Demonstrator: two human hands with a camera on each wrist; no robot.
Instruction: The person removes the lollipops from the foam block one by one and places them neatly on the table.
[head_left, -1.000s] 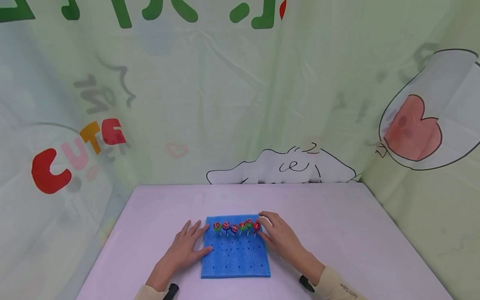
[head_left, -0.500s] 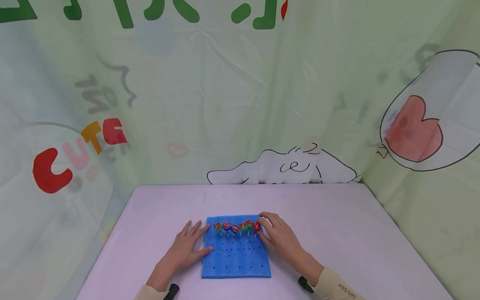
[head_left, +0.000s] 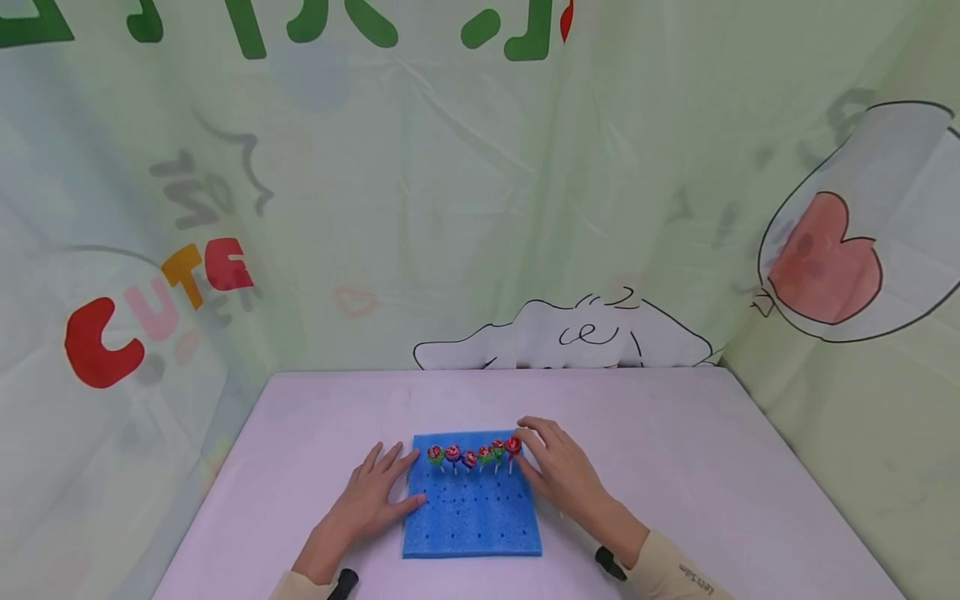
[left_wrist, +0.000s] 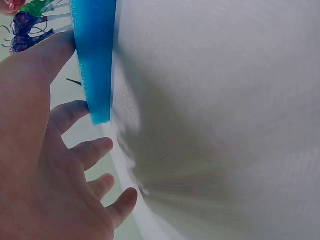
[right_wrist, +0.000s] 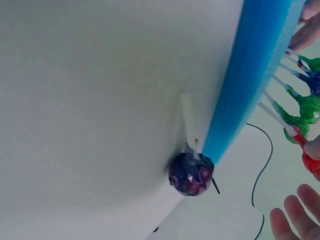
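Observation:
A blue foam board [head_left: 472, 546] with rows of small holes lies on the table. Several wrapped lollipops [head_left: 453, 452] stand in a row near its far edge. My left hand [head_left: 363, 496] rests on the board's left edge, its thumb on top and its fingers spread. At the row's right end, my right hand [head_left: 570, 479] pinches a red lollipop [head_left: 513, 445] by its head; its white stick reaches down to the foam. In the right wrist view, a dark purple lollipop [right_wrist: 191, 174] lies on the table beside the board; my right hand mostly hides it in the head view.
The pale table [head_left: 337, 400] extends around the board. Behind it and at both sides hang printed curtains [head_left: 480, 208]. A black wrist strap [head_left: 611, 564] sits at my right sleeve, another strap [head_left: 343, 583] at the left.
My right fingers have risen slightly with the red lollipop, and more of its white stick shows. The left hand and the board have stayed in place.

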